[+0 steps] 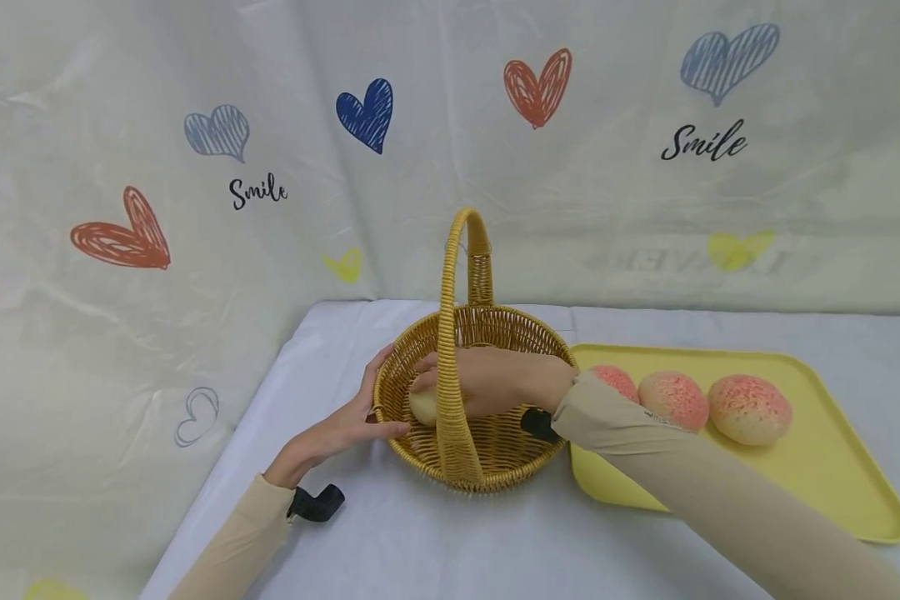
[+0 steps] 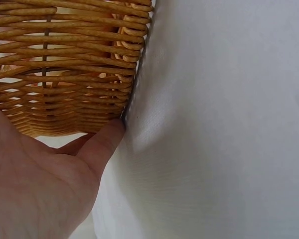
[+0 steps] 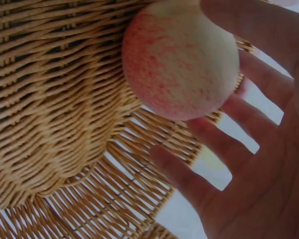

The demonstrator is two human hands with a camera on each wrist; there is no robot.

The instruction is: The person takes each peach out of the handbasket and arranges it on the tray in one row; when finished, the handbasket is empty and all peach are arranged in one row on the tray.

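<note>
A brown wicker basket [image 1: 510, 468] with a tall arched handle stands on the table. Its left side is held by my left hand [image 1: 345, 423], thumb toward the front and fingers around the outer wall. In the left wrist view that hand [image 2: 45, 174] touches the weave low down, close to the cloth. My right hand [image 1: 487, 379] reaches inside the basket, partly behind the handle, and holds a pale peach [image 1: 423, 407]. In the right wrist view this peach [image 3: 179, 62] shows a pink blush, with thumb and fingers around it, near the woven wall.
A yellow tray [image 1: 832, 467] lies right of the basket, bearing several pink-topped peaches [image 1: 750, 408], one partly behind the right sleeve. White cloth [image 1: 390, 550] covers the table. Behind it hangs a pale curtain [image 1: 607, 192] printed with hearts.
</note>
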